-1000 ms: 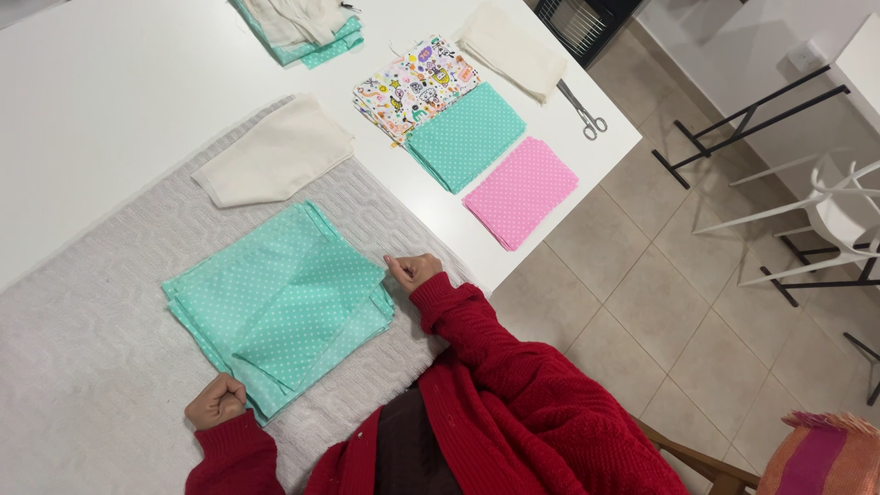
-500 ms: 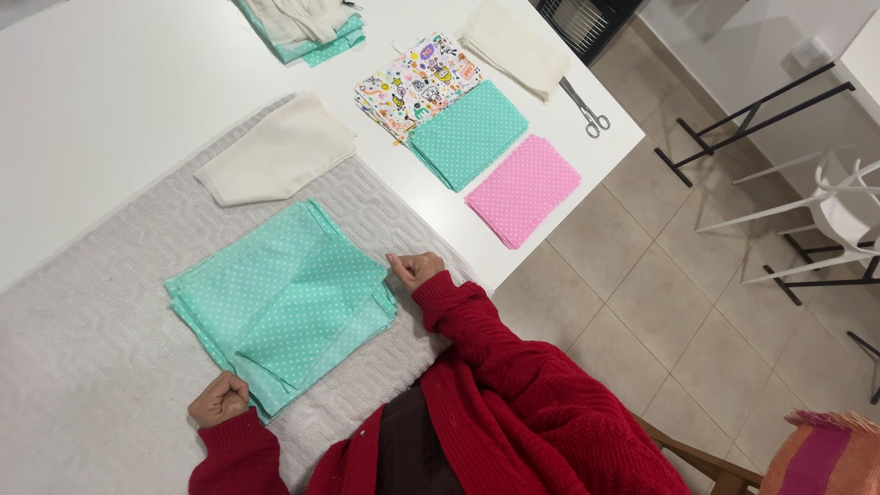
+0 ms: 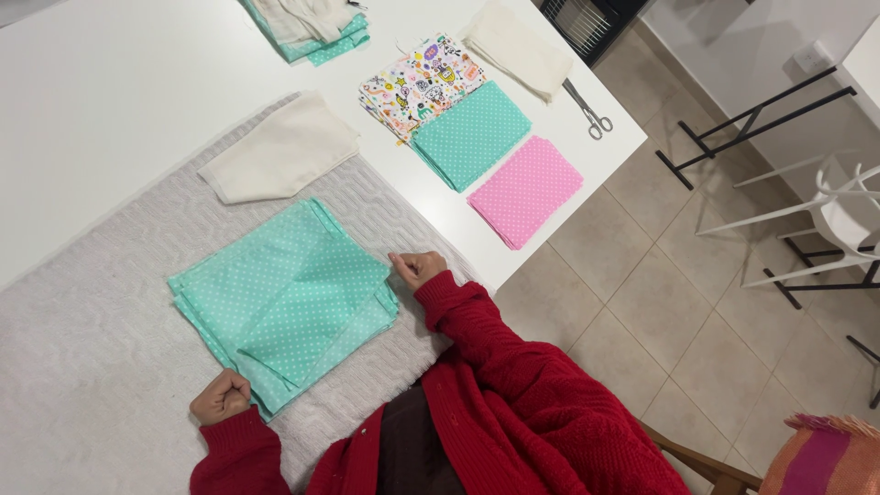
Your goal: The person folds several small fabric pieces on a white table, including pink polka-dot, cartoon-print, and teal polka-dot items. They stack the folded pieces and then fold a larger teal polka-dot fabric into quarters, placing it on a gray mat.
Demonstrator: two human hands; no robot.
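Pinching fabric (image 3: 289, 298) corners | left hand (image 3: 220, 397), right hand (image 3: 417, 269) | fingertips hidden

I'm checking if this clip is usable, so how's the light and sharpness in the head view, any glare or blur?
Head view: even, soft indoor light, with faint shadows only. The mint dotted fabric and both hands, left and right, look sharp, without motion blur. The white table is bright, nearly washed out, but shows no hard glare. The frame is tilted.
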